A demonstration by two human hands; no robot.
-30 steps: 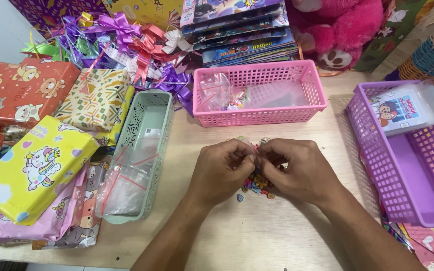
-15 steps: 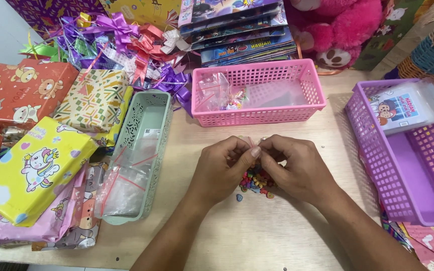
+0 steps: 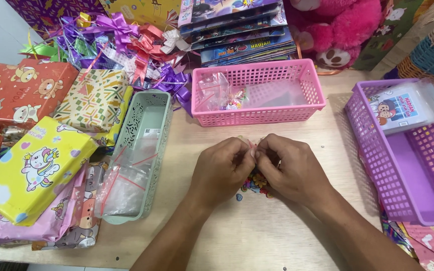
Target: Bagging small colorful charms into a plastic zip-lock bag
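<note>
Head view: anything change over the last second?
Barely. Left hand and right hand have closed in a little, fingertips pinched together over the small colourful pieces on the table. What they pinch is hidden. Pink basket, green tray and purple basket stayed put.

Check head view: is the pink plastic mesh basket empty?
No, the pink plastic mesh basket holds clear plastic bags with small colourful pieces at its left end.
</note>
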